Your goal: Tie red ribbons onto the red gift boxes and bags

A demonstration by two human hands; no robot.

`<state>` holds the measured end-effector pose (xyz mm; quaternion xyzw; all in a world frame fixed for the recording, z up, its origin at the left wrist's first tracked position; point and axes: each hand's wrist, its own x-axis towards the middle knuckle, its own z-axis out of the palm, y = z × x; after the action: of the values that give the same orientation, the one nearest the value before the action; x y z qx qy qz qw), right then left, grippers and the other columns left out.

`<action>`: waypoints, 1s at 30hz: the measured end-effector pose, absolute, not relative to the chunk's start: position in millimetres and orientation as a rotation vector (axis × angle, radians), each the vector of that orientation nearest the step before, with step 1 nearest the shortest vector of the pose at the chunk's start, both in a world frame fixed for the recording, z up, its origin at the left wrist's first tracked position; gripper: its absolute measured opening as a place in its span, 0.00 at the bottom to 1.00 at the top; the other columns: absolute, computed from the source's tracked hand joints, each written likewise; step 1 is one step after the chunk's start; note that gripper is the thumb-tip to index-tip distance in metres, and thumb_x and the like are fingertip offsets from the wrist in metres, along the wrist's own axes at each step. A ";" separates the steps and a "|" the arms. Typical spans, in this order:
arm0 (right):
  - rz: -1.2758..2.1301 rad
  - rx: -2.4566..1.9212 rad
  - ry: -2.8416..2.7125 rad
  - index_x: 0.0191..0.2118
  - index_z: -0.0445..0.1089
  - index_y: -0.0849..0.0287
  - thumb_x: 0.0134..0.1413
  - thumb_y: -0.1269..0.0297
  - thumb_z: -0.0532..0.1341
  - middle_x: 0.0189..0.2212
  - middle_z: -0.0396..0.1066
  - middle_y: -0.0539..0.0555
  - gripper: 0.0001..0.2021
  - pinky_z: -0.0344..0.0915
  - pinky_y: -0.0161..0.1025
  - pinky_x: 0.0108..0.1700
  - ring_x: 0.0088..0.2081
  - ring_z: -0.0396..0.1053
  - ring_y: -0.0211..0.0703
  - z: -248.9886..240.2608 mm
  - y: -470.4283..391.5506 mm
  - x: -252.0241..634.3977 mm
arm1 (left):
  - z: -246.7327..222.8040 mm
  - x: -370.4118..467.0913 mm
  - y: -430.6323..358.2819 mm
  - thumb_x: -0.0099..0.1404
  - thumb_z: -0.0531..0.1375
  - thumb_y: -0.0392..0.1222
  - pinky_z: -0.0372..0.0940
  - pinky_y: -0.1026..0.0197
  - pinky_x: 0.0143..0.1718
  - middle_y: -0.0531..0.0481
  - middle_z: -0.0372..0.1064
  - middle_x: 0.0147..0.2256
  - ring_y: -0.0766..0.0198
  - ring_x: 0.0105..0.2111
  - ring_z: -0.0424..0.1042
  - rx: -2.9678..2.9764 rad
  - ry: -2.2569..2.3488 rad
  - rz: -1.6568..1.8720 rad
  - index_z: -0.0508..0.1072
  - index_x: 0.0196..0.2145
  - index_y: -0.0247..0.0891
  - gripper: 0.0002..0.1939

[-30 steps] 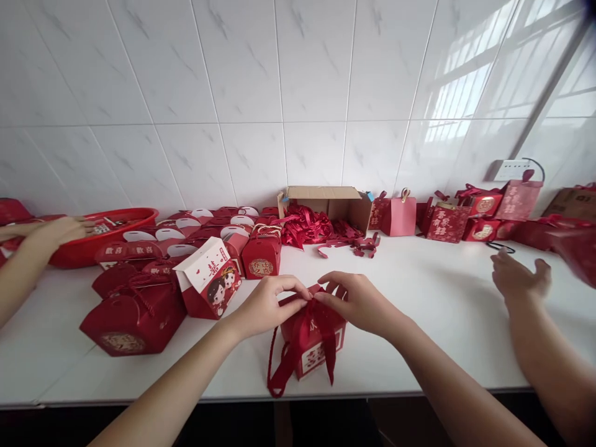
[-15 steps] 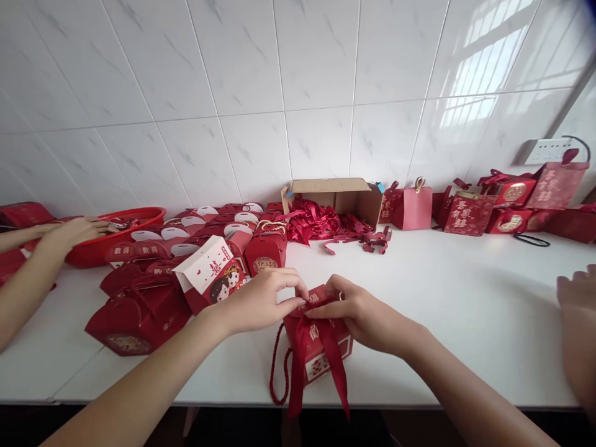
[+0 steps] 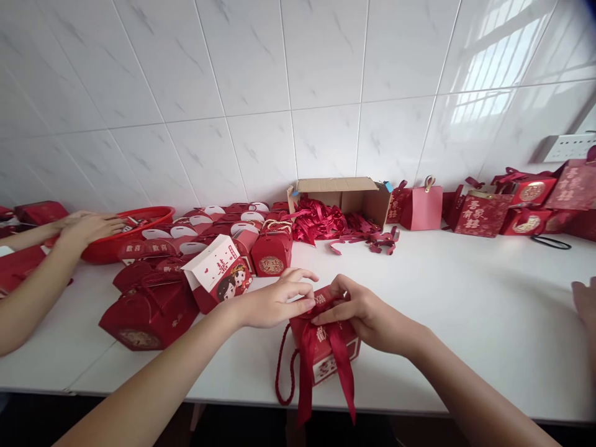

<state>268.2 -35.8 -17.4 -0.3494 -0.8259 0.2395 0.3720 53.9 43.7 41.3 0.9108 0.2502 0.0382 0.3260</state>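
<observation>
A small red gift box (image 3: 321, 351) with pale and gold characters stands near the table's front edge, directly before me. A dark red satin ribbon (image 3: 342, 366) lies across its top, two tails hanging down the front. My left hand (image 3: 277, 301) is at the box's upper left, thumb and a finger closed at the ribbon, another finger lifted away. From the right, my right hand (image 3: 361, 310) pinches the ribbon on the lid between thumb and fingers. The knot area is partly hidden by the fingers. A twisted red cord handle (image 3: 279, 372) droops at the box's left side.
Red boxes (image 3: 149, 316) crowd the left, beside a white-lidded box (image 3: 218, 273). Against the tiled wall, a cardboard carton (image 3: 338, 185) spills ribbons. Gift bags (image 3: 426, 208) line the back right. Another person's hands (image 3: 90, 228) reach into a red basin (image 3: 161, 217); someone's hand (image 3: 585, 298) shows at right.
My left hand's upper finger has lifted and straightened away from the ribbon. My right hand keeps its pinch. The view has shifted slightly left; the hand at the far right shows less.
</observation>
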 end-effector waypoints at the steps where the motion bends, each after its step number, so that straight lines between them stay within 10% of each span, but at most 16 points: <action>1: 0.623 -0.895 -2.115 0.46 0.77 0.51 0.50 0.88 0.50 0.41 0.60 0.56 0.29 0.71 0.38 0.47 0.44 0.68 0.39 -17.2 -35.1 268.2 | 40.3 53.7 43.8 0.69 0.51 0.51 0.53 0.53 0.60 0.47 0.55 0.59 0.55 0.62 0.52 2.359 0.643 0.097 0.69 0.31 0.41 0.15; 21: 0.698 -0.854 -2.071 0.45 0.77 0.46 0.54 0.84 0.50 0.38 0.58 0.54 0.27 0.68 0.41 0.48 0.43 0.65 0.39 -17.8 -33.4 267.3 | 19.3 69.0 25.2 0.60 0.62 0.43 0.63 0.58 0.45 0.47 0.72 0.37 0.59 0.40 0.70 2.043 0.739 0.588 0.67 0.25 0.38 0.10; 30: 0.765 -0.858 -1.787 0.34 0.63 0.56 0.61 0.70 0.55 0.32 0.63 0.49 0.03 0.65 0.36 0.35 0.32 0.64 0.36 -18.5 -33.6 268.0 | 18.6 75.9 25.5 0.57 0.64 0.42 0.64 0.57 0.45 0.46 0.76 0.36 0.55 0.42 0.73 1.885 0.795 0.609 0.71 0.22 0.37 0.09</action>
<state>268.0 -33.6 -18.5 -0.3529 -0.7347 0.3145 0.4866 75.9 25.5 18.6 0.7734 0.3264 0.2498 0.4826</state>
